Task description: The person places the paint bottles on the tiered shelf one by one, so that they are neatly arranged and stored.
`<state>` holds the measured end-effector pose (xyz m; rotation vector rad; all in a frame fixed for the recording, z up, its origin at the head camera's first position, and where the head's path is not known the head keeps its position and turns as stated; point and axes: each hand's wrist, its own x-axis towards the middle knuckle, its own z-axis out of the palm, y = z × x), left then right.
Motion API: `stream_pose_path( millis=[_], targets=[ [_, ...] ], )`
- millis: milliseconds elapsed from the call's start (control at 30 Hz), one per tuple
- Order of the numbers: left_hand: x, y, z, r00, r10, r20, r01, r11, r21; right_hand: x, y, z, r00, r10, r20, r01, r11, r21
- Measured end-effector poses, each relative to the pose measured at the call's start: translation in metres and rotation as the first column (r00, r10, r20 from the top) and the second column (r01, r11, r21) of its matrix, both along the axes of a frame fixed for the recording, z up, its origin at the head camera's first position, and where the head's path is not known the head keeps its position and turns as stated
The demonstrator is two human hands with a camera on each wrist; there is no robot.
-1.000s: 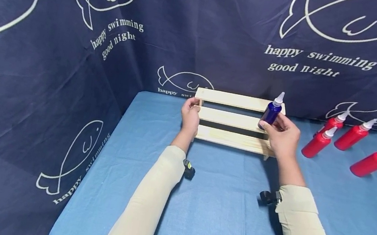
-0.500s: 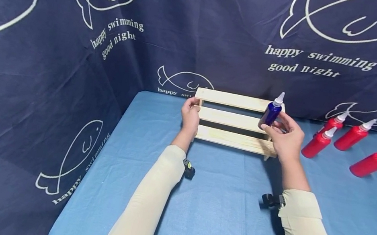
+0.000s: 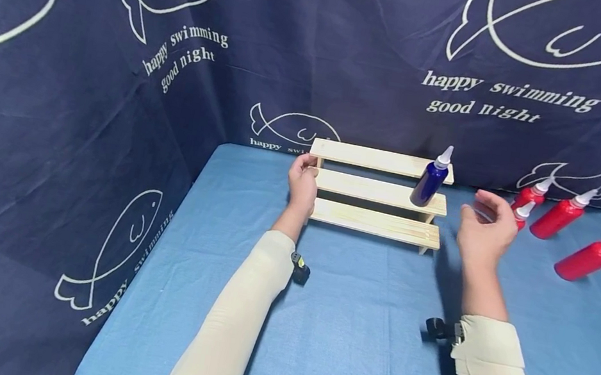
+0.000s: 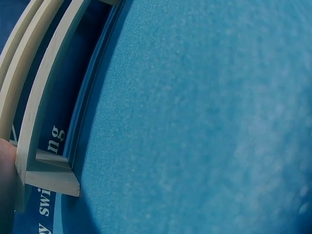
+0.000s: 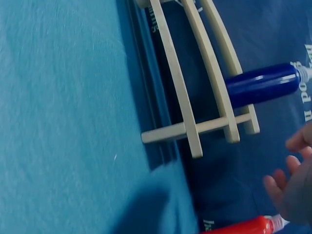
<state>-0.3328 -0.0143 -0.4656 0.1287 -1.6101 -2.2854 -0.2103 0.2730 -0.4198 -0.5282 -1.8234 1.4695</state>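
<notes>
A three-tier wooden display rack [image 3: 370, 188] stands toward the back of the table. At its left end my left hand [image 3: 302, 186] grips the upper tiers' edge; only a sliver of that hand shows in the left wrist view. A dark blue squeeze bottle [image 3: 429, 184] with a white pointed nozzle stands upright on the middle tier, near the right end. My right hand [image 3: 486, 231] is off to the right of the rack, apart from the bottle, its fingers loosely bent with nothing between them. It partly covers a red squeeze bottle [image 3: 522, 219] behind it.
Right of the rack stand more red squeeze bottles with white nozzles: one at the back [image 3: 529, 194], one beside it [image 3: 558, 218] and one nearer the front [image 3: 587, 261]. A blue cloth [image 3: 336, 335] covers the table. Dark blue curtains [image 3: 354, 59] hang behind and at the left.
My right hand has let go of the blue bottle and moved right, toward the red bottles. The bottle stays on the middle tier. My left hand keeps its place on the rack.
</notes>
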Motion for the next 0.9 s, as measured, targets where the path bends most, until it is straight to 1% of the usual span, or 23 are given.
stream_pose_path(
  millis=[67, 100, 200, 267, 333, 433, 500, 533, 567, 633, 700, 733, 800, 833, 900],
  targets=[
    [0.0, 0.0, 0.0, 1.0, 0.0, 0.001, 0.0, 1.0, -0.004, 0.002, 0.003, -0.001, 0.995, -0.084, -0.053, 0.083, 0.996, -0.012],
    [0.0, 0.0, 0.0, 1.0, -0.001, 0.002, 0.001, 1.0, -0.004, 0.003, 0.003, 0.0, 0.989, -0.128, -0.075, 0.126, 0.992, -0.021],
    [-0.001, 0.0, 0.0, 1.0, -0.005, 0.003, 0.005, 1.0, -0.005, 0.012, 0.001, 0.009, 0.963, -0.232, -0.134, 0.225, 0.972, -0.068],
    [-0.001, 0.0, 0.0, 1.0, -0.008, 0.004, 0.008, 1.0, -0.007, 0.018, -0.001, 0.015, 0.947, -0.28, -0.155, 0.268, 0.959, -0.093],
    [-0.001, 0.0, -0.001, 1.0, -0.013, 0.005, 0.013, 1.0, -0.009, 0.024, -0.001, 0.02, 0.934, -0.305, -0.185, 0.285, 0.95, -0.126],
    [-0.002, -0.001, -0.001, 1.0, -0.027, 0.008, 0.027, 1.0, -0.009, 0.024, 0.009, 0.015, 0.927, -0.341, -0.159, 0.316, 0.935, -0.161],
    [-0.003, -0.003, -0.001, 0.999, -0.037, 0.012, 0.037, 0.999, -0.006, 0.021, 0.018, 0.009, 0.926, -0.361, -0.109, 0.338, 0.923, -0.185],
    [-0.004, -0.003, -0.002, 0.999, -0.043, 0.013, 0.043, 0.999, -0.008, 0.019, 0.024, 0.005, 0.928, -0.367, -0.069, 0.348, 0.917, -0.193],
    [-0.004, -0.004, -0.002, 0.999, -0.046, 0.014, 0.046, 0.999, -0.008, 0.018, 0.029, 0.001, 0.93, -0.366, -0.022, 0.354, 0.911, -0.21],
    [-0.005, -0.004, -0.002, 0.999, -0.048, 0.015, 0.048, 0.999, -0.007, 0.015, 0.04, -0.006, 0.941, -0.332, 0.063, 0.337, 0.904, -0.262],
    [-0.006, -0.005, -0.002, 0.999, -0.047, 0.017, 0.047, 0.999, -0.007, 0.013, 0.049, -0.011, 0.953, -0.26, 0.158, 0.298, 0.899, -0.321],
    [-0.006, -0.005, -0.002, 0.999, -0.046, 0.019, 0.046, 0.999, -0.006, 0.012, 0.053, -0.014, 0.957, -0.22, 0.191, 0.276, 0.895, -0.351],
    [-0.005, -0.005, -0.001, 0.999, -0.047, 0.023, 0.047, 0.999, -0.004, 0.01, 0.059, -0.019, 0.959, -0.143, 0.244, 0.234, 0.886, -0.4],
    [-0.005, -0.005, -0.001, 0.999, -0.048, 0.025, 0.048, 0.999, -0.005, 0.01, 0.062, -0.022, 0.958, -0.112, 0.265, 0.216, 0.887, -0.409],
    [-0.004, -0.005, -0.001, 0.998, -0.047, 0.03, 0.047, 0.999, -0.006, 0.008, 0.065, -0.026, 0.958, -0.072, 0.278, 0.191, 0.883, -0.43]
  ],
)
